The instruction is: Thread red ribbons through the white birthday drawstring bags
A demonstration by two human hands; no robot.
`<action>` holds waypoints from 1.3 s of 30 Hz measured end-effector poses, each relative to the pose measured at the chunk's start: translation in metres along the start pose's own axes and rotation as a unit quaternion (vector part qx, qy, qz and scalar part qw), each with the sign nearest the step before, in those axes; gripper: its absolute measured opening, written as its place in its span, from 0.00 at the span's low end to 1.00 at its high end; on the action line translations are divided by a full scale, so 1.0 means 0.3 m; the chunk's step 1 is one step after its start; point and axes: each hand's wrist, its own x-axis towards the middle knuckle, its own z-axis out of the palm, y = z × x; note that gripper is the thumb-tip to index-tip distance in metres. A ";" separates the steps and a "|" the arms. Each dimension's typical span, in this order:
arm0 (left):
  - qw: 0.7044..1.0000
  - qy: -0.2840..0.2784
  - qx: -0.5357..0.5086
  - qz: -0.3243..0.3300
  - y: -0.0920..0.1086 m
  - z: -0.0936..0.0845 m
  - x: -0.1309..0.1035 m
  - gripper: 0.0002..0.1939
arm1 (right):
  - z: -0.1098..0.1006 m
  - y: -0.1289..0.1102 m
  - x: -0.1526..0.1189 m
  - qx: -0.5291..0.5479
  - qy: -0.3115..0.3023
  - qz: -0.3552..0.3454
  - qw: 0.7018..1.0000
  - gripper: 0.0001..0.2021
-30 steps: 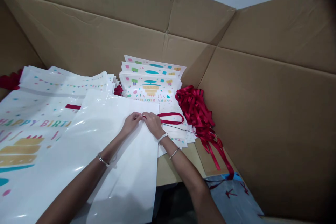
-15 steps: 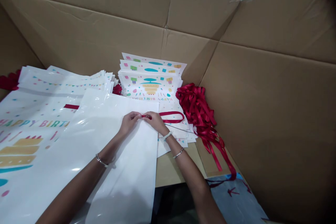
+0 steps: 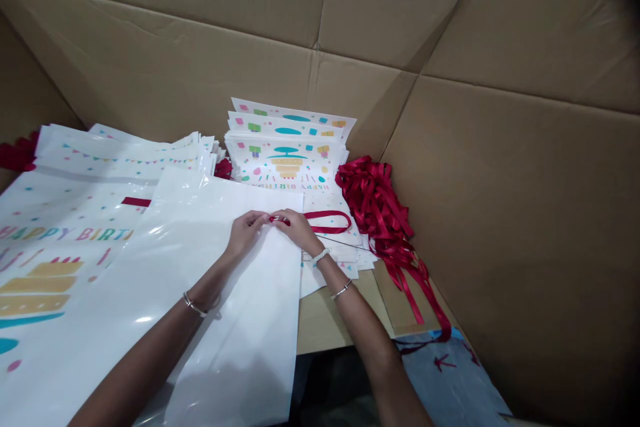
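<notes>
Over the upper part of a glossy white sheet (image 3: 250, 320), my left hand (image 3: 246, 231) and my right hand (image 3: 296, 228) meet fingertip to fingertip. Both are closed on a red ribbon (image 3: 327, 214), which shows between the fingertips. Its loop sticks out to the right past my right hand, over printed sheets. The fingers hide the pinched part. Left of the white sheet lies a printed birthday sheet (image 3: 50, 213) with a short red strip (image 3: 136, 201) on it.
Folded printed sheets (image 3: 287, 157) stand behind my hands. A heap of red ribbons (image 3: 375, 197) lies to the right, with ends hanging over the table edge (image 3: 325, 327). Cardboard walls (image 3: 200, 60) enclose the back and right. A grey plastic-covered surface (image 3: 445, 380) is at lower right.
My fingertips have shifted slightly at the ribbon, and a bit more red shows under my right fingers. The rest looks nearly the same.
</notes>
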 end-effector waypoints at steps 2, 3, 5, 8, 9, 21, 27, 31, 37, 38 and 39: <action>1.000 0.002 0.008 -0.003 -0.002 -0.003 0.001 0.23 | -0.002 -0.002 0.002 -0.018 -0.014 0.000 1.000 0.09; 1.000 0.000 0.010 -0.005 -0.003 -0.005 0.001 0.23 | -0.003 -0.003 0.002 -0.026 -0.021 -0.001 0.999 0.09; 1.000 -0.013 0.013 -0.005 -0.007 -0.008 0.002 0.23 | -0.006 -0.005 0.003 -0.037 -0.029 -0.001 0.999 0.09; 0.999 -0.040 0.024 0.007 -0.003 -0.012 0.001 0.24 | -0.013 -0.008 0.002 -0.050 -0.031 0.002 0.998 0.11; 0.998 -0.047 0.035 0.012 0.001 -0.012 0.000 0.23 | -0.016 -0.009 0.002 -0.052 -0.032 0.004 0.998 0.11; 0.997 -0.063 0.029 -0.018 0.027 -0.012 0.009 0.26 | -0.036 -0.022 -0.007 0.064 -0.040 0.068 0.995 0.07; 0.996 -0.082 0.002 -0.034 -0.001 -0.020 0.015 0.25 | -0.040 -0.052 -0.008 0.021 -0.035 0.096 0.995 0.08; 0.993 -0.065 0.092 0.026 -0.008 -0.005 -0.001 0.26 | -0.055 -0.037 -0.010 0.029 -0.032 0.110 0.993 0.10; 0.878 -0.122 0.409 0.218 -0.037 0.004 -0.037 0.27 | -0.207 -0.031 0.009 0.111 0.018 0.131 0.985 0.10; 0.862 -0.140 0.429 0.231 -0.041 -0.008 -0.034 0.28 | -0.239 -0.036 0.012 0.123 0.018 0.133 0.983 0.09; 0.850 -0.160 0.441 0.240 -0.043 -0.023 -0.028 0.28 | -0.267 -0.040 0.013 0.137 0.011 0.134 0.981 0.09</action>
